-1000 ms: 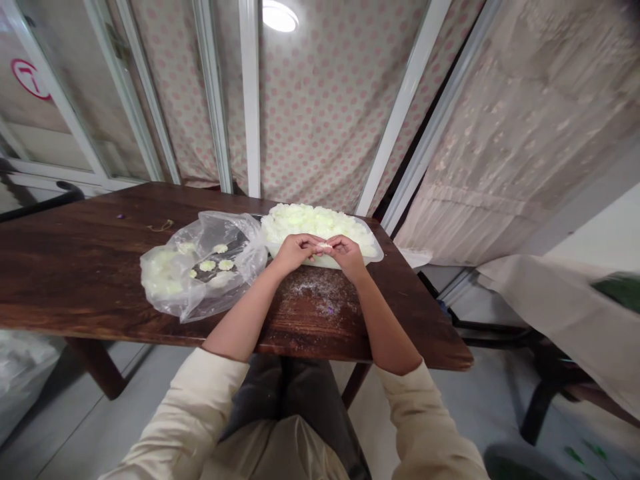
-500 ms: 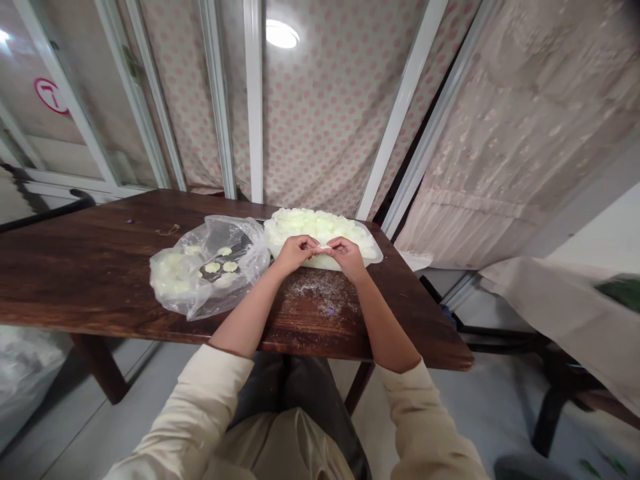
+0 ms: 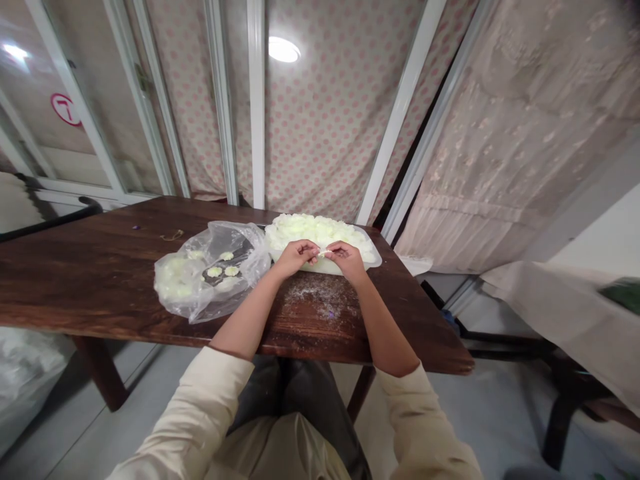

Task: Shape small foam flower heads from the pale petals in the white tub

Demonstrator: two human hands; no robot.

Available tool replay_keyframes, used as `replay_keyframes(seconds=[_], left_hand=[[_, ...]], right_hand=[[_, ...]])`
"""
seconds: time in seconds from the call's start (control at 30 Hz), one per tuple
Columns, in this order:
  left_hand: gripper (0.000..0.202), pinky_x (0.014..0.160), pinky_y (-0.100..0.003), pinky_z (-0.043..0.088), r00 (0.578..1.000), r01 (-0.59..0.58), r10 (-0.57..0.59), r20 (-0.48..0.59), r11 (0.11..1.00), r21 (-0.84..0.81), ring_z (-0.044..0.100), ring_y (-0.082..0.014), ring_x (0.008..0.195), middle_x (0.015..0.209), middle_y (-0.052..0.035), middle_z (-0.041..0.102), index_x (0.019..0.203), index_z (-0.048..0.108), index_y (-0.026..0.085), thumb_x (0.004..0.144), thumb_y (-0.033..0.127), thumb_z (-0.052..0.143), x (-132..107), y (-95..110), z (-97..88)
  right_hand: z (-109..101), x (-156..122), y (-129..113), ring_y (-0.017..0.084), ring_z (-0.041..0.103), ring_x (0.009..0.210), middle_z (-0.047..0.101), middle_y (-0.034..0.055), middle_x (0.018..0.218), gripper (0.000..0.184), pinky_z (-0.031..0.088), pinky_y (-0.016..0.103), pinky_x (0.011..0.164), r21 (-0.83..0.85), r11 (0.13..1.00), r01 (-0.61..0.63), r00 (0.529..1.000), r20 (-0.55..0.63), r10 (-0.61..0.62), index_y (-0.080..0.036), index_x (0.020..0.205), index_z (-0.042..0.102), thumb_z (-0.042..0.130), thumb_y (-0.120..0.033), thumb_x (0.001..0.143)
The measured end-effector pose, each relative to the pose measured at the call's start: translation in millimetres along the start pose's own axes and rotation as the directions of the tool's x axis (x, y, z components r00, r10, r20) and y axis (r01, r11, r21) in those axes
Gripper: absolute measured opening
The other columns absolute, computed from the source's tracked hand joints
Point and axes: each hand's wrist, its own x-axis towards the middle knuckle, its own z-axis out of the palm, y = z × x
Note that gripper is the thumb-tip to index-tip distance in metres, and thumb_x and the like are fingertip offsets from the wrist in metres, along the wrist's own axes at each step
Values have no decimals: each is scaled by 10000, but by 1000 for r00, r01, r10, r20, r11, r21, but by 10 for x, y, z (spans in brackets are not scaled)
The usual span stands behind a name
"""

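Observation:
My left hand [image 3: 296, 256] and my right hand [image 3: 345, 258] meet over the near rim of a white tray [image 3: 375, 253]. Both pinch one small pale flower piece [image 3: 323, 253] between their fingertips, with the fingers curled closed. A heap of pale yellow-white flower pieces [image 3: 310, 229] fills the tray. To the left lies a clear plastic bag [image 3: 210, 270] with several more of the same pieces in and on it.
A dark wooden table [image 3: 90, 273] carries everything; white crumbs [image 3: 323, 297] speckle it in front of the tray. Dotted curtain and white window frames stand behind. A chair draped in cloth [image 3: 575, 320] sits at the right, and a bag [image 3: 25, 367] lies on the floor at left.
The camera has tilted slightly, shifting the scene. My hands stay together at the tray's rim, fingers still working the small piece.

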Motion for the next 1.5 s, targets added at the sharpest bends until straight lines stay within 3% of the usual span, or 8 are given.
replay_keyframes(seconds=[0.4,0.53,0.77,0.9,1.03,1.23,1.37,1.5], left_hand=[[288,487,-195,393,993,-47,41,-113,998,-50,486,-54,425,549,41,565,795,443,152,727,407,559,30,-24,5],[257,503,-196,389,970,-86,110,-217,989,118,490,-59,469,604,23,576,799,463,158,731,390,549,23,-31,-27],[142,719,-275,407,909,-89,363,-207,651,754,529,-155,762,806,-51,574,817,571,173,785,255,460,-16,-62,-60],[167,842,-376,372,893,-36,405,-195,498,866,482,-247,916,932,-123,527,815,616,154,769,228,474,7,-161,-74],[227,873,-404,335,869,-14,445,-217,459,888,434,-276,1003,1048,-135,499,914,617,155,781,284,486,-47,-102,-6],[272,828,-336,347,920,-273,391,29,588,761,475,-191,901,951,-70,560,954,576,165,826,363,440,-165,113,287],[257,621,-244,354,974,-164,221,-42,826,539,430,-109,620,667,7,492,864,549,135,776,374,510,-135,96,418],[229,566,-217,313,986,-95,135,-94,933,348,371,-83,568,603,38,416,759,520,143,759,371,527,-108,76,434]], right_hand=[[27,-27,-90,143,565,703,624,24,728,253,464,293,690,-32,999,-13,999,43,15,-184,678,609,713,-399,591],[-3,-9,-47,127,548,668,610,15,716,272,457,280,671,-45,999,-21,999,-26,20,-183,708,587,696,-411,606],[-21,8,-13,91,475,584,461,-39,623,327,452,246,614,-4,998,-68,995,-75,68,-203,718,462,568,-512,701],[-35,-16,-44,96,423,605,399,-32,627,362,430,233,593,-144,989,15,994,-101,-30,-208,685,408,418,-555,789],[-52,-40,-56,107,363,582,345,-27,585,394,352,242,563,-346,935,80,990,-85,-116,-203,631,354,309,-529,848],[16,-76,-89,103,354,552,326,-35,565,362,305,238,547,-399,908,128,985,-58,-164,-204,629,338,302,-470,871],[51,-94,-95,97,380,519,353,-43,530,352,316,229,537,-391,915,100,983,-105,-152,-201,617,372,332,-450,864],[-7,-78,-47,111,436,518,448,-34,522,343,345,241,562,-468,884,-4,966,-231,-118,-196,661,462,337,-443,864]])
